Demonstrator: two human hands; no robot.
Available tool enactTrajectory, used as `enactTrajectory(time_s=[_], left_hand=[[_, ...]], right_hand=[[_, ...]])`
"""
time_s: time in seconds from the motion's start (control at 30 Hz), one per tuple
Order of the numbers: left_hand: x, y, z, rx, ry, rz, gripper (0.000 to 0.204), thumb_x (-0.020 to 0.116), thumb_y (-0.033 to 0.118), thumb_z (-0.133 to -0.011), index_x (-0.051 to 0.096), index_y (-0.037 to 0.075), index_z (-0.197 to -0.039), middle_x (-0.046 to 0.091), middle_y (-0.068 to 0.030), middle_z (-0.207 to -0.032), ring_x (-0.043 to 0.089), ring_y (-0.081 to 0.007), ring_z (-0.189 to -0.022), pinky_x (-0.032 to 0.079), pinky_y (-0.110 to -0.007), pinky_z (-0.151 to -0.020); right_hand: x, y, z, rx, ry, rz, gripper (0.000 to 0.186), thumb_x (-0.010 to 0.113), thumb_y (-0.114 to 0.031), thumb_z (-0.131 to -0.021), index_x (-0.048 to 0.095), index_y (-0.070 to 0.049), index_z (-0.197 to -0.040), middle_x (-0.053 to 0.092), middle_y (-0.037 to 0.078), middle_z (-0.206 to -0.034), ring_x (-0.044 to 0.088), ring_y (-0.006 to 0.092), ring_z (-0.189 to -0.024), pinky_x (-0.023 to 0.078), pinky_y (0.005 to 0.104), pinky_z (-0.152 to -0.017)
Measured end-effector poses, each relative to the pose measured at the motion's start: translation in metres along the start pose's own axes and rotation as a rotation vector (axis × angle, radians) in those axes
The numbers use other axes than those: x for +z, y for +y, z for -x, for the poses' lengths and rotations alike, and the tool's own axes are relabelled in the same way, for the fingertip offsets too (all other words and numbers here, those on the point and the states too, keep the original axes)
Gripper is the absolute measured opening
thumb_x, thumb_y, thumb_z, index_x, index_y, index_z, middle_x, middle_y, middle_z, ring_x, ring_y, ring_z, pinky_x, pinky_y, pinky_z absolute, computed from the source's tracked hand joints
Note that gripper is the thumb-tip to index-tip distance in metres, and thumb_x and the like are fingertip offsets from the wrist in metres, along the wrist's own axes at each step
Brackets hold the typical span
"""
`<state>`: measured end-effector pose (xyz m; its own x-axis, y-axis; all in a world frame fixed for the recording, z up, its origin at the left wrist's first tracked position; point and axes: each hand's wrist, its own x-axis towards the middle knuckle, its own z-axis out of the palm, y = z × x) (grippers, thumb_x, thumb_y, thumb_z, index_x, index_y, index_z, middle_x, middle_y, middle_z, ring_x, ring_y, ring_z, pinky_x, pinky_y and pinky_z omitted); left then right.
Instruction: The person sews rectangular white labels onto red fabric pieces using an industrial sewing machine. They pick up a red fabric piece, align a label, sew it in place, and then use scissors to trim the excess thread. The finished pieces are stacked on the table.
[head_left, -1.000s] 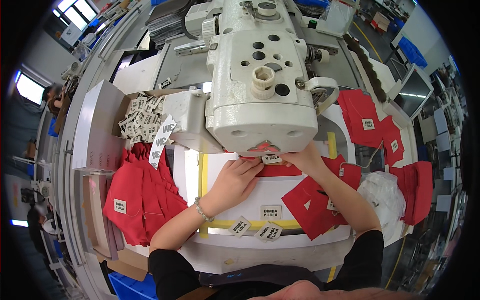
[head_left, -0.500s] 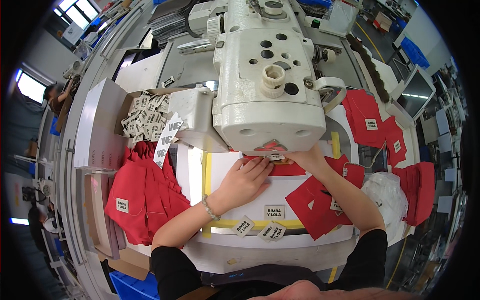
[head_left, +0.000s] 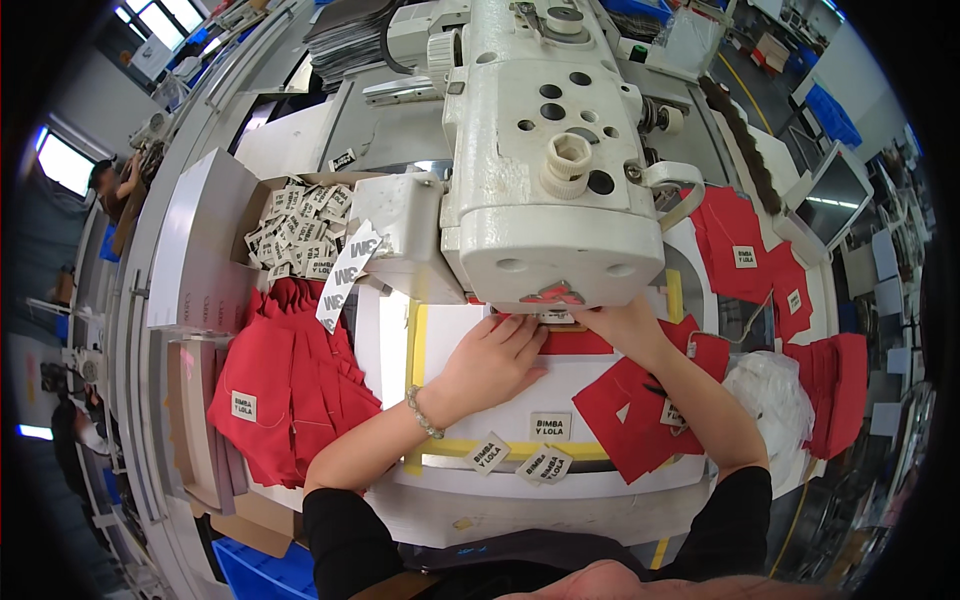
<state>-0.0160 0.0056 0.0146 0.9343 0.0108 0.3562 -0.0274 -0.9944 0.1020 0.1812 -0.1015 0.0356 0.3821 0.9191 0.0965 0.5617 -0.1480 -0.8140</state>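
Note:
In front of me a white sewing machine (head_left: 550,225) stands over a red fabric piece (head_left: 578,343) on a white work plate. A pale label (head_left: 555,317) rests on the fabric just below the machine head. My left hand (head_left: 492,362) lies flat with its fingers stretched out over the fabric, left of the label. From the right, my right hand (head_left: 625,330) reaches in beside the label. Its fingertips are partly hidden under the machine head, so its grip does not show.
Loose labels (head_left: 550,426) lie on the plate's near part. At left are a red fabric stack (head_left: 290,400) and a box of labels (head_left: 210,245). Red pieces (head_left: 630,415), a clear plastic bag (head_left: 765,400) and another red stack (head_left: 840,390) lie right. A screen (head_left: 838,190) stands beyond.
The view has shifted slightly, so the machine appears a little farther right. Both hands stay at the fabric and label beneath the machine head, with no clear change in pose.

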Motion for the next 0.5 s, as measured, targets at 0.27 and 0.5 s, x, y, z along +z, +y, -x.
enactTrajectory(time_s=[0.27, 0.5], left_hand=[[-0.007, -0.018, 0.004, -0.041, -0.01, 0.05, 0.041, 0.071, 0.024, -0.079, 0.066, 0.0, -0.112, 0.064, -0.0105, -0.109, 0.058, -0.0244, -0.107, 0.043, -0.038, -0.099], [-0.004, -0.022, 0.0, 0.095, -0.029, 0.052, 0.046, 0.068, 0.03, -0.081, 0.062, 0.001, -0.117, 0.062, -0.0085, -0.117, 0.054, -0.0196, -0.113, 0.042, -0.035, -0.098]], right_hand=[[-0.013, 0.013, 0.014, -0.43, -0.045, 0.428, 0.018, 0.071, -0.014, -0.076, 0.068, -0.01, -0.094, 0.063, 0.0, -0.096, 0.054, 0.0212, -0.095, 0.041, 0.0364, -0.083], [-0.012, 0.016, 0.027, -0.665, -0.053, 0.623, 0.024, 0.073, -0.021, -0.076, 0.07, -0.014, -0.099, 0.066, -0.005, -0.101, 0.054, 0.0157, -0.096, 0.039, 0.0338, -0.083]])
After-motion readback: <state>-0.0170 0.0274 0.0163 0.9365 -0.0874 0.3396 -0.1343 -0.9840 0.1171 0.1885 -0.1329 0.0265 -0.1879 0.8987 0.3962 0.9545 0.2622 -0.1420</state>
